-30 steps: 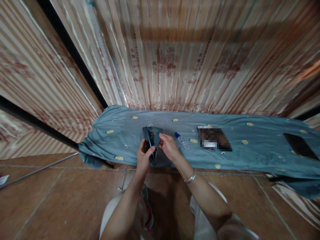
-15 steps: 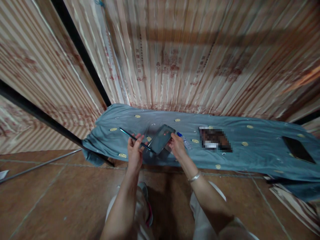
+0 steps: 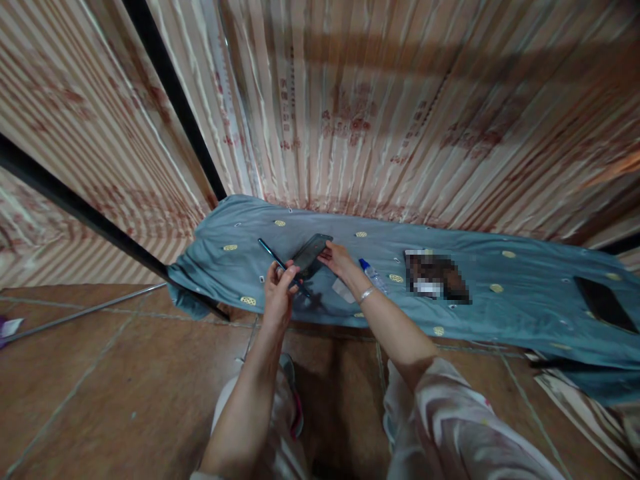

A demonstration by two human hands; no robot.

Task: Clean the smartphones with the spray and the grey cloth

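My left hand (image 3: 278, 299) grips a thin, dark teal phone frame (image 3: 274, 257) that slants up to the left, seen nearly edge-on. My right hand (image 3: 339, 259) holds a dark phone back panel (image 3: 311, 254) by its right end, just above the blue-grey cloth (image 3: 465, 313). The two parts are separate and almost touch near my left fingers. A silver bangle circles my right wrist.
A small bottle with a blue cap (image 3: 373, 275) lies right of my right hand, a small clear piece (image 3: 343, 291) just below it. Further right lie a blurred dark item (image 3: 437, 276) and a black phone (image 3: 605, 304). Striped curtain behind, brown tiled floor below.
The frame and back panel, held together in front of me a second ago, have come apart. My left hand carries the frame left; my right hand moves the panel forward over the cloth.
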